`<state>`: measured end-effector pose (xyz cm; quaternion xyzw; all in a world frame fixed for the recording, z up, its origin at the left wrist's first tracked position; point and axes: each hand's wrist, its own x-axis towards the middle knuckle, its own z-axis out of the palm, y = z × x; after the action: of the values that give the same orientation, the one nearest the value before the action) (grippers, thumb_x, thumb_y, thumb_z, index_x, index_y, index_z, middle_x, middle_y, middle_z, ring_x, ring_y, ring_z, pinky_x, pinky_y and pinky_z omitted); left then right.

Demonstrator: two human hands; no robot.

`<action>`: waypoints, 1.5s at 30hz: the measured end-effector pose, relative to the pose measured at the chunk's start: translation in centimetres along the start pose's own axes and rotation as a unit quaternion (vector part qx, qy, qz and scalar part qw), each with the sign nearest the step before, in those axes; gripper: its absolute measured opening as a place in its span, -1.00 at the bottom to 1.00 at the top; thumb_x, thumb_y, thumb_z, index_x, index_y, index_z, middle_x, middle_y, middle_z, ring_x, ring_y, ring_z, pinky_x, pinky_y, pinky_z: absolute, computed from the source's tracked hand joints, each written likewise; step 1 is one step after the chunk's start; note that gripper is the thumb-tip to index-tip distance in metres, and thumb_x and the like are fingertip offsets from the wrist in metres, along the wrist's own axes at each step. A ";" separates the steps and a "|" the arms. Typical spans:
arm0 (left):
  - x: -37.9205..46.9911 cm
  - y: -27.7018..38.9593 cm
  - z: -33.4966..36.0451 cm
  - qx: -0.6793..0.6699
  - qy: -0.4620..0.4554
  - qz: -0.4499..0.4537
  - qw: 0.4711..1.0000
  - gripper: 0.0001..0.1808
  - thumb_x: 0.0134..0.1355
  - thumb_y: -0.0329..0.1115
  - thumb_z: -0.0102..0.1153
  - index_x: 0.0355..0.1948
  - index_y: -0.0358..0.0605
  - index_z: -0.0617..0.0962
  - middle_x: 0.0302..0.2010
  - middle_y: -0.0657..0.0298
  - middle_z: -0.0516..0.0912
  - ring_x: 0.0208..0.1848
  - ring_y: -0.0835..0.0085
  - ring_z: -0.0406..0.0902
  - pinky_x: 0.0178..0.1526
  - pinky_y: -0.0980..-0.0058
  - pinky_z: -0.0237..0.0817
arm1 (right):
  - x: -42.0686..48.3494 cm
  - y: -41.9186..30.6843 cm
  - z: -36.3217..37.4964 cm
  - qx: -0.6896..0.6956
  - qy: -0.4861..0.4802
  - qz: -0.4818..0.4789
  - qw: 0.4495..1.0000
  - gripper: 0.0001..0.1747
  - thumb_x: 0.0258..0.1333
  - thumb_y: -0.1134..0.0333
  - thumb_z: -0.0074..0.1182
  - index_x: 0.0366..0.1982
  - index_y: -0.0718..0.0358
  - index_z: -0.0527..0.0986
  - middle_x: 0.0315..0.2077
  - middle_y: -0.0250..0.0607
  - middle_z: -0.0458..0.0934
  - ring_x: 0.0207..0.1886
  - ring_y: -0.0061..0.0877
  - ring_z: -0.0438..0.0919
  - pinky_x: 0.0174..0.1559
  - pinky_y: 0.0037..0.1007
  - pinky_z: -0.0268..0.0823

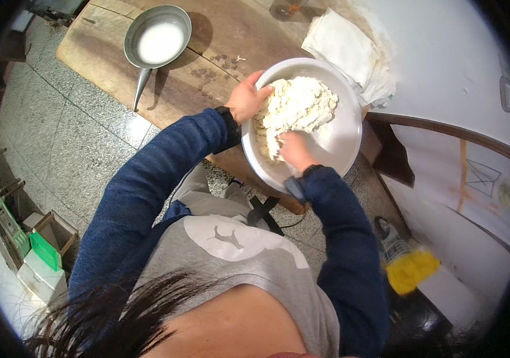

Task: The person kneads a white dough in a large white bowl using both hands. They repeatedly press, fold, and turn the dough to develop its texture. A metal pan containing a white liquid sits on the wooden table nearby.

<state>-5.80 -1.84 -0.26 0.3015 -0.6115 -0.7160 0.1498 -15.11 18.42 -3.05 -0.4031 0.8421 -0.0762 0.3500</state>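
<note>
A large white basin [344, 147] with a blue edge sits at the near right end of the wooden table. Shaggy, pale dough [302, 103] fills its far and left side. My left hand [247, 99] holds the basin's left rim, its thumb over the inside and touching the dough's edge. Inside the basin, my right hand [296, 150] has its curled fingers on the near part of the dough; the fingertips are partly hidden and slightly blurred.
On the wooden table [102, 58] stands a metal dipper [145, 67] with white contents, its handle over the edge. A folded white cloth [349, 49] lies beyond the basin. To the right is a white wall [443, 58]; a yellow item [411, 270] is lower right.
</note>
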 end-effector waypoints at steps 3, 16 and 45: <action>-0.2 0.4 -0.3 0.023 0.000 0.001 1.000 -0.53 0.25 -0.25 0.16 0.16 -0.15 0.45 -0.09 0.08 0.66 -0.05 0.34 0.60 0.01 0.42 0.38 | 0.4 -1.8 1.1 0.044 -0.022 -0.036 0.998 -0.65 -0.03 0.56 -0.01 -0.12 0.29 0.54 -0.19 0.15 0.57 -0.12 -0.07 0.55 -0.05 -0.24 0.39; 0.0 0.1 -0.2 0.006 -0.006 -0.003 1.000 -0.51 0.25 -0.25 0.16 0.17 -0.17 0.43 -0.06 0.06 0.64 -0.03 0.29 0.59 0.03 0.40 0.38 | -3.5 0.2 0.0 0.038 -0.132 -0.086 0.987 -0.70 0.06 0.51 -0.02 -0.11 0.34 0.48 -0.31 -0.09 0.60 -0.28 -0.39 0.57 -0.22 -0.34 0.42; 0.0 0.4 -0.3 -0.028 -0.018 -0.004 0.999 -0.56 0.27 -0.29 0.14 0.15 -0.17 0.45 -0.08 0.11 0.66 -0.05 0.38 0.59 0.02 0.43 0.39 | -2.0 -3.4 -15.0 -0.207 0.224 -0.156 0.940 -0.76 0.06 0.36 0.04 -0.24 0.28 0.59 -0.39 0.03 0.59 -0.27 -0.11 0.55 -0.14 -0.20 0.40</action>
<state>-5.68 -2.11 0.15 0.2866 -0.5930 -0.7384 0.1446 -21.84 15.33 10.57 -0.5651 0.8227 -0.0424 0.0448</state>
